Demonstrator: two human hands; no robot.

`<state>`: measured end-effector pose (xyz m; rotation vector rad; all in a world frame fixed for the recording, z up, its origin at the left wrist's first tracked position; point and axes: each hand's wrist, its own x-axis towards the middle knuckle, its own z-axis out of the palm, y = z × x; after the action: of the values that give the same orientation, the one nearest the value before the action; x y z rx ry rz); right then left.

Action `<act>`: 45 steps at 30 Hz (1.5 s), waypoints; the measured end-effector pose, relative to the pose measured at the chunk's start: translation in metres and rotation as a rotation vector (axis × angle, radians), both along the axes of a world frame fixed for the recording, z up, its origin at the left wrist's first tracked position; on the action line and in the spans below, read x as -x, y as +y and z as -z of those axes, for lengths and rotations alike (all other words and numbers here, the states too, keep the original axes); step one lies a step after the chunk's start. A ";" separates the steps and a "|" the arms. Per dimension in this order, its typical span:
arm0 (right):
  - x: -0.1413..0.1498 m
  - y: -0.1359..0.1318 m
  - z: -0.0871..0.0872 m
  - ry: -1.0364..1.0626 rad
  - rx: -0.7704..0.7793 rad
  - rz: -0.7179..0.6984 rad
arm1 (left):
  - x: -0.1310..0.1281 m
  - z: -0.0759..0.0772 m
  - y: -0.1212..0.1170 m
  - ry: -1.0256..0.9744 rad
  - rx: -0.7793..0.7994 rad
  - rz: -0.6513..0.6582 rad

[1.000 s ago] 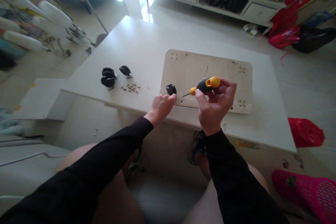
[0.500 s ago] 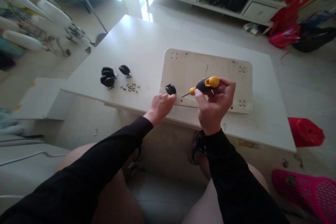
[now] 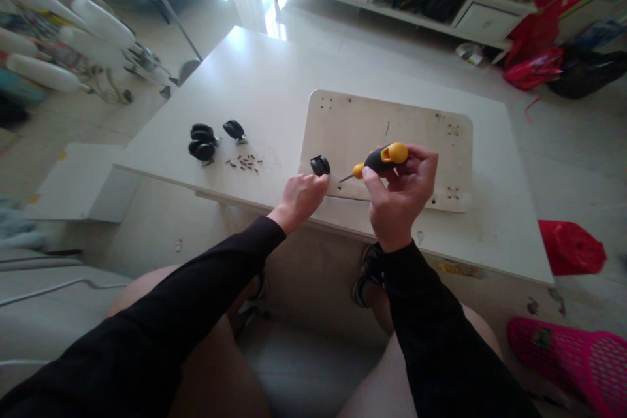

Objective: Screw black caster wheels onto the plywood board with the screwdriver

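A black caster wheel [image 3: 320,164] rests at the near left corner of a pale rectangular board [image 3: 355,127]. My left hand [image 3: 304,194] is closed against the caster's near side, with its fingertips hidden behind the knuckles. In my right hand [image 3: 404,192] is a screwdriver [image 3: 378,160] with a black and yellow handle, tilted so its tip points left and down. That tip hovers beside the caster, close to a dark hole in the board's near edge. Groups of small holes mark the board's other corners.
To the left on the white table [image 3: 274,78] lie several small screws [image 3: 245,162], a single caster [image 3: 235,130] and a pair of casters [image 3: 202,142]. A red roll [image 3: 571,247] and a pink mesh basket [image 3: 573,353] are on the floor at right.
Both hands, the screwdriver and the caster keep nearly the same places. Only a very slight shift of the whole view shows.
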<state>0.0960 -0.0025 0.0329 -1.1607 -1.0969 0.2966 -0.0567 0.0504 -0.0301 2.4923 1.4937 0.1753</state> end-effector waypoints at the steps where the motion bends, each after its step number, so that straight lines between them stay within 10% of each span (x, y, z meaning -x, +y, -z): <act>1: 0.000 0.000 0.000 0.003 -0.005 -0.002 | 0.000 0.000 0.000 -0.004 -0.007 -0.001; 18: 0.002 0.005 0.004 0.003 0.006 -0.014 | 0.004 -0.019 -0.012 -0.106 -0.167 0.072; 24: -0.001 0.005 0.004 0.001 0.006 -0.005 | 0.059 -0.033 0.035 -0.450 -0.191 -0.415; 34: -0.004 0.008 0.001 0.037 0.032 0.014 | 0.107 0.017 0.067 -0.840 0.309 -0.942; 39: -0.006 0.009 -0.001 0.043 0.031 0.026 | 0.099 0.008 0.067 -0.821 0.372 -0.862; 45: -0.008 0.009 -0.002 0.050 -0.004 0.057 | 0.062 -0.015 0.049 -0.778 0.247 -0.292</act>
<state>0.1037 0.0067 0.0348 -1.1728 -1.0181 0.2776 -0.1186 0.0994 -0.0152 1.6861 1.3900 0.8397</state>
